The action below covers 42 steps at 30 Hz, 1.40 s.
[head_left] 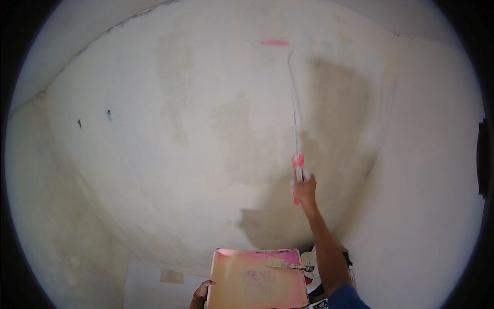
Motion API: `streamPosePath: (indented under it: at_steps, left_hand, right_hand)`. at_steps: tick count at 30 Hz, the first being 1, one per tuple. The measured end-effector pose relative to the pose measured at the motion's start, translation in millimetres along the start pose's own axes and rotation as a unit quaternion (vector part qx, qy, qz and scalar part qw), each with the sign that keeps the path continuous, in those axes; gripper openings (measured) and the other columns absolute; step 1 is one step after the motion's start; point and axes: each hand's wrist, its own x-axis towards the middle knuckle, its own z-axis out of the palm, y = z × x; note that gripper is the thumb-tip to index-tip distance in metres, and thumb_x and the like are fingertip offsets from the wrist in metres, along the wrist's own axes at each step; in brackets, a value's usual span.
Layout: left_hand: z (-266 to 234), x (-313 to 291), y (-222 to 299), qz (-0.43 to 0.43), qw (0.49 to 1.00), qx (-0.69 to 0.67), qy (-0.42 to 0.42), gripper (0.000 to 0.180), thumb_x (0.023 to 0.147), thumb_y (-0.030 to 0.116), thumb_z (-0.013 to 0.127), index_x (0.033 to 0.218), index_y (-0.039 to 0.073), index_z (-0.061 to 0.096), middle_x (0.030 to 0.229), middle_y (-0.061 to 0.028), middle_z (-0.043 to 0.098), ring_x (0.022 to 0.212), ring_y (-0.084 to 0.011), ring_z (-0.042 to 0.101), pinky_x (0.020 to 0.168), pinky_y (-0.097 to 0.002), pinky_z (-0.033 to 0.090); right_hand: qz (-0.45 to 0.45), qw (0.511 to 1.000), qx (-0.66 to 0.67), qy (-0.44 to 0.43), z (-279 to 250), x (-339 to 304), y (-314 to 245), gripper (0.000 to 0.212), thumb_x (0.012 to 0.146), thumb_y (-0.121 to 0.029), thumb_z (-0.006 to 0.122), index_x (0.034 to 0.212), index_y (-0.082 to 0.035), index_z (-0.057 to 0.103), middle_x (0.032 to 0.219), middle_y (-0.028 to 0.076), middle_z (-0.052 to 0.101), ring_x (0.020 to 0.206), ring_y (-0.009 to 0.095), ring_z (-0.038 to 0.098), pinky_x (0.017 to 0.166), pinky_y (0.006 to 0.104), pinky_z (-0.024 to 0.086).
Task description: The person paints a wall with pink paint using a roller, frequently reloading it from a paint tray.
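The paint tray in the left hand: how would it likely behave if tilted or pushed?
The paint tray looks shallow and broad, so probably light but awkward. The left hand touches only its near left corner, so it may tip. Its coated floor looks wet, so likely slippery.

1. A room under repainting is shown, likely in a home.
2. A bare plaster wall [206,129] is seen, patchy, part white, part tan.
3. A long paint roller [294,103] is held against it.
4. A paint tray [257,280] is held below.
5. Pale floor tiles [154,286] are visible.
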Motion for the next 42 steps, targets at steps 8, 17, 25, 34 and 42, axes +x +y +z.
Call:
streamPosePath:
  at_steps: [8,17,25,34,42]
  left_hand:
    - [-35,21,-22,-0.057,0.998,-0.024,0.004,0.033,0.066,0.024,0.056,0.09,0.002,0.06,0.085,-0.0087,0.062,0.076,-0.0238,0.057,0.074,-0.0341,0.046]
    - [-51,36,-45,0.013,0.999,0.033,0.041,0.031,0.066,0.025,0.055,0.089,0.004,0.06,0.082,-0.01,0.062,0.074,-0.0235,0.057,0.071,-0.0351,0.046]
    - [-73,60,-63,-0.025,1.0,-0.017,-0.004,0.044,0.065,0.025,0.054,0.1,-0.001,0.057,0.088,-0.0117,0.062,0.078,-0.0245,0.058,0.075,-0.0351,0.047]
    - [-40,35,-32,-0.054,0.998,-0.027,-0.028,0.046,0.066,0.025,0.053,0.103,-0.003,0.055,0.095,-0.012,0.061,0.085,-0.0241,0.058,0.077,-0.0349,0.046]
    - [-81,51,-67,0.034,0.996,-0.064,-0.044,0.04,0.067,0.026,0.052,0.096,-0.001,0.059,0.091,-0.0116,0.062,0.08,-0.0236,0.059,0.076,-0.0333,0.047]
  right_hand:
    - [0.168,0.974,0.144,-0.044,-17,-106,-42,0.022,0.087,-0.021,0.052,0.074,-0.003,0.049,0.052,0.003,0.044,0.04,0.01,0.044,0.032,0.0275,0.033]
    - [0.069,0.994,0.084,0.005,4,27,-96,0.023,0.087,-0.023,0.053,0.074,-0.004,0.048,0.056,0.001,0.047,0.044,0.01,0.044,0.038,0.0272,0.034]
    - [0.086,0.996,0.022,-0.015,-41,-42,-41,0.019,0.084,-0.018,0.052,0.08,0.001,0.052,0.053,0.011,0.049,0.046,0.021,0.05,0.042,0.0351,0.039]
    - [-0.097,0.993,-0.066,0.016,-52,46,-57,0.025,0.088,-0.026,0.05,0.073,-0.006,0.047,0.053,0.002,0.046,0.038,0.012,0.044,0.033,0.0269,0.035]
    - [0.023,0.996,0.084,-0.018,-51,134,-156,0.028,0.088,-0.028,0.048,0.076,-0.004,0.049,0.052,0.003,0.045,0.037,0.012,0.043,0.033,0.0283,0.036]
